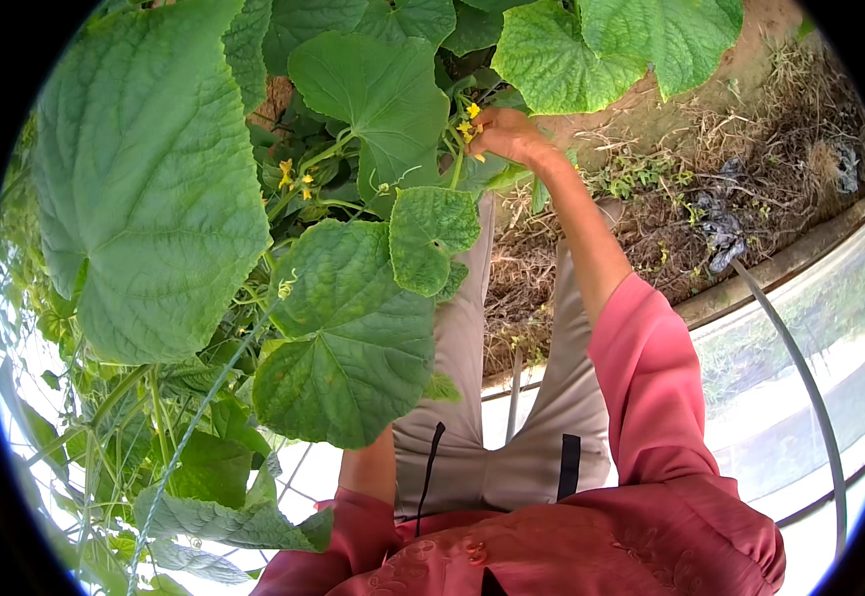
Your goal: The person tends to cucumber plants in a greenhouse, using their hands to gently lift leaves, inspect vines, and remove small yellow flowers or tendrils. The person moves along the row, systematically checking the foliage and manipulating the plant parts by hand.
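My right hand [507, 135] reaches in among the leaves of a cucumber-like vine, its fingers bent at a cluster of small yellow flowers [468, 128] on a green stem. The fingertips are partly hidden, so whether they grip the flowers is unclear. A broad lobed leaf [380, 97] hangs just left of that hand. Of my left arm only the forearm [370, 465] shows, and a large leaf [343, 350] covers the hand itself. More yellow flowers [287, 175] sit deeper in the foliage.
One very large leaf [142, 201] fills the left side. A pale blue twine [201, 410] runs up through the vines. Dry plant litter [760, 127] and crumpled dark plastic [719, 231] cover the soil at right, beside a bent pipe [805, 380] and clear plastic sheeting [782, 343].
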### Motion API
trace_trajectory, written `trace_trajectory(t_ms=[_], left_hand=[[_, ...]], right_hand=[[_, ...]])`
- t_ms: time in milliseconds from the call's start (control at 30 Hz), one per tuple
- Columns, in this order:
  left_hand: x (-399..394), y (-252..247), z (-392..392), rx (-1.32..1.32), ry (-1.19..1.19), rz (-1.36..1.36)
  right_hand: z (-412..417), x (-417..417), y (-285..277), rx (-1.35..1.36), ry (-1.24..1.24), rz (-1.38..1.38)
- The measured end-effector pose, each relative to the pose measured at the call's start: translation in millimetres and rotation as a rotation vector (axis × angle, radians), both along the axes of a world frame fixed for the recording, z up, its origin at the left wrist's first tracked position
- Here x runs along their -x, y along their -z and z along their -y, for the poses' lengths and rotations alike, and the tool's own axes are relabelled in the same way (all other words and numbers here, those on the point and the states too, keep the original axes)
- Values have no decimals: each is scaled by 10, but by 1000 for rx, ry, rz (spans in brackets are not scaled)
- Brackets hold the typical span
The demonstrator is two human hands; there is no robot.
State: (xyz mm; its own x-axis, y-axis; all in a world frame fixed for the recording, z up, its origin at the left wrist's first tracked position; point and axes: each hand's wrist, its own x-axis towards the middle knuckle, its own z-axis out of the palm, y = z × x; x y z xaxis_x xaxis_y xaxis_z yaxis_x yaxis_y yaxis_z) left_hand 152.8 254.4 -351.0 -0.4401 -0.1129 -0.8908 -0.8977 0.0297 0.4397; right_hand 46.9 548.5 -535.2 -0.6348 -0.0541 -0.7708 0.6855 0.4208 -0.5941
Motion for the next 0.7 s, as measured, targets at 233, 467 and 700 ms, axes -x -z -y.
trace_trajectory(t_ms=[233,467,700], left_hand=[[-88,-62,23,18,1,20],[-179,-139,35,34,13,48],[-222,-162,19,44,24,54]], right_hand=[[-45,297,118,-269,-208,-117],[293,185,428,-413,-679,-285],[501,-11,726,-517,-493,-403]])
